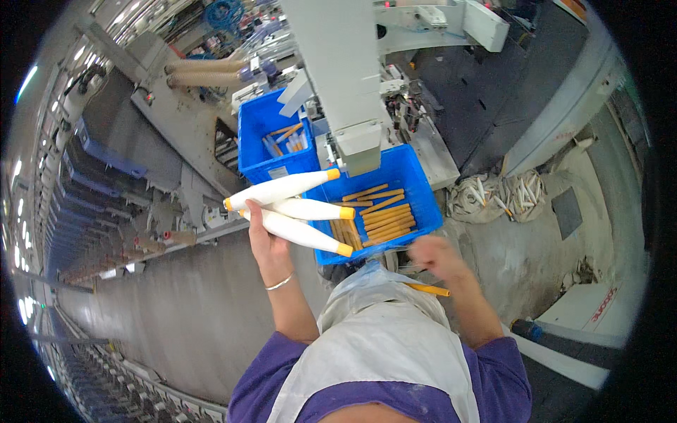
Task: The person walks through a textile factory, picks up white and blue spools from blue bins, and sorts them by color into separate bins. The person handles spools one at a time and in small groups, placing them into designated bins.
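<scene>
My left hand (268,243) grips three white yarn bobbins (282,188) in a bunch by their near ends, left of the blue bin. They are fat in the middle, with yellow tube ends showing. My right hand (436,258) is closed and blurred by motion, just outside the bin's near right corner; whatever its fingers hold, if anything, I cannot make out. Below that wrist a yellow tube (429,289) sticks out at the side of my white apron (384,338). Bare yellow-brown tubes (388,224) lie in the blue bin (421,185) before me.
A second blue bin (255,151) with tubes stands behind, to the left. Over the bins hangs a white machine arm (338,63). On the right, an open sack (465,201) holds white bobbins. A long machine row (120,204) lines the left side.
</scene>
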Action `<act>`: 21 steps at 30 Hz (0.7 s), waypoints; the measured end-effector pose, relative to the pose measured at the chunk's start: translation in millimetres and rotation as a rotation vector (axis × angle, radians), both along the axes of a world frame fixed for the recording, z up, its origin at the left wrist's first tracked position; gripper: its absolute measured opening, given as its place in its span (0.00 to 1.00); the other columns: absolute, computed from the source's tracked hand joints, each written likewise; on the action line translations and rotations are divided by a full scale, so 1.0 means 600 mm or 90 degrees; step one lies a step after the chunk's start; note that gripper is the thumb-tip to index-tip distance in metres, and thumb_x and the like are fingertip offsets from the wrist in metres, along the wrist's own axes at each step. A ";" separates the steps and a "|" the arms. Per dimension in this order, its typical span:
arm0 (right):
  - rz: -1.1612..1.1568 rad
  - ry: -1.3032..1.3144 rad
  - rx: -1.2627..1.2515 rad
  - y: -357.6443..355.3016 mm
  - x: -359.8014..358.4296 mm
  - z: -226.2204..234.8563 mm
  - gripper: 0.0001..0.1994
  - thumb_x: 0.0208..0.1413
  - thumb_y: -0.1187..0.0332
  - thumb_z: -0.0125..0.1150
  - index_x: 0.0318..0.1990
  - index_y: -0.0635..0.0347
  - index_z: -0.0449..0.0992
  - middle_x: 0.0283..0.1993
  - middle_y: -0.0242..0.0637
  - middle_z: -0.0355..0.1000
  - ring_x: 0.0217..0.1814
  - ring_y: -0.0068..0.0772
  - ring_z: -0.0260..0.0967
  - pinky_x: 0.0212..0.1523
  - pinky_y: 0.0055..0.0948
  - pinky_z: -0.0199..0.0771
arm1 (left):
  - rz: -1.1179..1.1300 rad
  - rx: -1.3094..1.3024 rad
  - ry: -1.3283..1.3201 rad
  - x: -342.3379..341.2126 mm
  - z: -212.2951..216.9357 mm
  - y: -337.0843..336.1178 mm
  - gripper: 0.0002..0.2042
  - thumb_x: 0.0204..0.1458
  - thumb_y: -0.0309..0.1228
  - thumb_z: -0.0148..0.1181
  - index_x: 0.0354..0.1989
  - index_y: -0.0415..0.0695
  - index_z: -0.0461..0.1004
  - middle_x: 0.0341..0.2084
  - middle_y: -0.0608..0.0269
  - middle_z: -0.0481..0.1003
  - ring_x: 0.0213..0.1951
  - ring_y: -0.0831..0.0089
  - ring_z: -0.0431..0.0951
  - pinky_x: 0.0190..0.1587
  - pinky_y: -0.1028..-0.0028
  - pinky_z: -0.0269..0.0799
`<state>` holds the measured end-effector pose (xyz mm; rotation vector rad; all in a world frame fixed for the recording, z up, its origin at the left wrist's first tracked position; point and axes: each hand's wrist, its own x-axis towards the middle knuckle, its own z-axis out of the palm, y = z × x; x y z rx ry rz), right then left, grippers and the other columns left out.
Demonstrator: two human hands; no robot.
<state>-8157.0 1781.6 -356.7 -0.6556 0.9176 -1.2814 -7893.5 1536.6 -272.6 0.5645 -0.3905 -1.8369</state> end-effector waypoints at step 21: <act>0.033 0.324 -0.230 -0.090 0.059 0.049 0.28 0.56 0.68 0.59 0.64 0.57 0.60 0.59 0.41 0.63 0.60 0.31 0.60 0.57 0.34 0.62 | -0.108 -0.088 0.041 -0.031 -0.002 0.003 0.26 0.52 0.41 0.62 0.58 0.45 0.64 0.51 0.60 0.70 0.56 0.60 0.68 0.60 0.56 0.63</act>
